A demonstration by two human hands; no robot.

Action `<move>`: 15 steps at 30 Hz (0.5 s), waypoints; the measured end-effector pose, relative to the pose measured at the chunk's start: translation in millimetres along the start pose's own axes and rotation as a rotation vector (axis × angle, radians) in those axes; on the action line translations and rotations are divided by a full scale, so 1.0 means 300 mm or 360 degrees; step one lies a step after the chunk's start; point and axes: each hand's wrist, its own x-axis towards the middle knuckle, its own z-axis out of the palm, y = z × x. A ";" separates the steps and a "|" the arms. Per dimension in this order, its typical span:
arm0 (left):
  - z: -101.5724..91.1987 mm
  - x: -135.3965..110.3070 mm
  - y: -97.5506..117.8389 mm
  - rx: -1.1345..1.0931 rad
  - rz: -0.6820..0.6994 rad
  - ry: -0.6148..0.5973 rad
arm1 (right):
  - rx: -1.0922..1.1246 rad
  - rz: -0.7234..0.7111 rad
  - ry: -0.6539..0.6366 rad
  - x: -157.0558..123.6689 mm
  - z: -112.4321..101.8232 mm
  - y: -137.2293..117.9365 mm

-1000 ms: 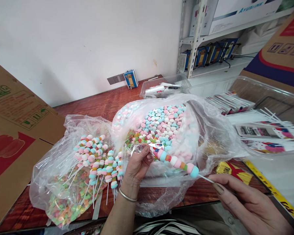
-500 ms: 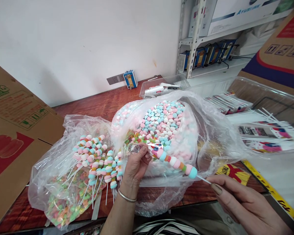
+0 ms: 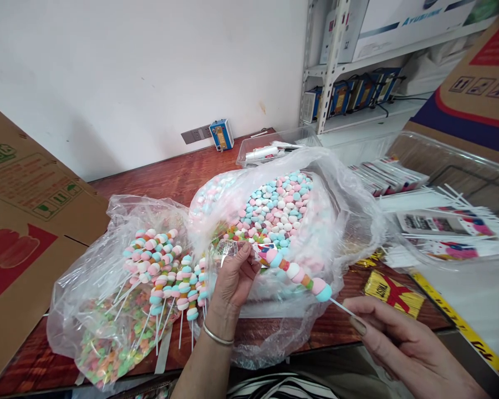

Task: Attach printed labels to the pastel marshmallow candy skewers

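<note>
My right hand point(image 3: 403, 343) pinches the white stick of a marshmallow skewer point(image 3: 301, 276), strung with pink, white and blue marshmallows and orange and green gummies. The skewer slants up to the left. At its far end my left hand point(image 3: 239, 277), fingers closed, grips a small printed plastic wrapper point(image 3: 264, 252). The skewer's top end overlaps the wrapper; how far it sits inside I cannot tell. Below both lies a large clear bag of loose marshmallows point(image 3: 274, 205). To the left, several finished skewers point(image 3: 152, 252) rest on a bag of gummies point(image 3: 112, 343).
A cardboard box point(image 3: 29, 221) stands at the left. At the right are a clear bin point(image 3: 449, 160), printed wrappers point(image 3: 444, 224), white sticks and a yellow pack of twist ties point(image 3: 393, 293). A clear tray point(image 3: 243, 158) sits at the back of the wooden table.
My right hand and the skewer have shifted slightly left, toward the wrapper. The marshmallow bag's right side has drawn in leftward, baring more of the yellow twist-tie pack.
</note>
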 end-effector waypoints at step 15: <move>0.002 -0.015 -0.012 -0.0113 -0.0108 -0.0044 | 0.0469 0.0336 -0.0326 -0.010 0.047 0.097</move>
